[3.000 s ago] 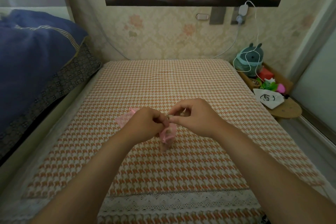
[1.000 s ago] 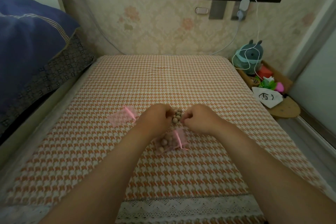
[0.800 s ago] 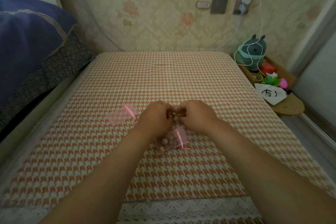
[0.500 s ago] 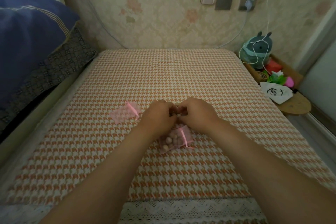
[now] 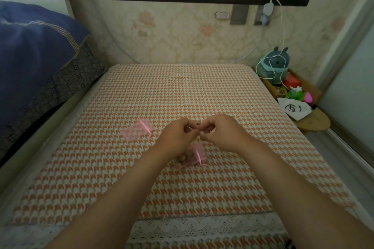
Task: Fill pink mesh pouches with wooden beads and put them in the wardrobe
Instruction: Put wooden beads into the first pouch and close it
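My left hand (image 5: 177, 135) and my right hand (image 5: 219, 133) meet fingertip to fingertip just above the houndstooth mat (image 5: 182, 91), fingers curled in around a few wooden beads (image 5: 198, 123) that are almost hidden. Right below the hands, a pink mesh pouch (image 5: 193, 154) with beads inside lies on the mat, partly covered by my left wrist. Its ribbon trails to the right. A second pink mesh pouch (image 5: 137, 130) lies flat and looks empty, to the left of my left hand.
A blue quilt (image 5: 34, 52) is piled on the raised bed at the left. At the right, a low wooden shelf (image 5: 313, 122) holds a grey plush toy (image 5: 273, 66), a white drawstring bag (image 5: 294, 108) and small toys. A white charging cable (image 5: 283, 32) hangs from the wall.
The loose beads seen between my hands a second ago are now enclosed by my fingers. Both hands have drawn together and risen slightly. The pouches have stayed in place.
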Demonstrator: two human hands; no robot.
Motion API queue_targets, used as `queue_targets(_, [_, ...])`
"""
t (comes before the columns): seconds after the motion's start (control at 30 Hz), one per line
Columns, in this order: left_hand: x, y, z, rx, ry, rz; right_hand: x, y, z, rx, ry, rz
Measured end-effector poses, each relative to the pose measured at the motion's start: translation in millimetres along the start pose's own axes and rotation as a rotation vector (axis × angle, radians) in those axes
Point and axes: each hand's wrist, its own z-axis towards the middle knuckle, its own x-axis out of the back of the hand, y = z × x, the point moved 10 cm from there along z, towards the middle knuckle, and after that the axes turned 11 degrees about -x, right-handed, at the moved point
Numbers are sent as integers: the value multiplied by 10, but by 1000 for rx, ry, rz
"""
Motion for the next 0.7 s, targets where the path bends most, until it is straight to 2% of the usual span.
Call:
queue_targets(0.1, [-77,226,-126,-191,-70,285,21,69,-33,-43,-7,-37])
queue_targets(0.17, [-114,341,-194,-261,-89,319,32,94,-49,-55,-3,-86])
queue_targets(0.43, [-226,251,-354,-237,-283,359,0,27,-71,-53,15,-145])
queue_targets(0.6, [-139,299,-369,-289,-291,526,-29,-68,-83,-25,29,-132])
queue_targets(0.7, [-16,276,-363,-240,-255,533,-27,-147,-106,9,28,-76])
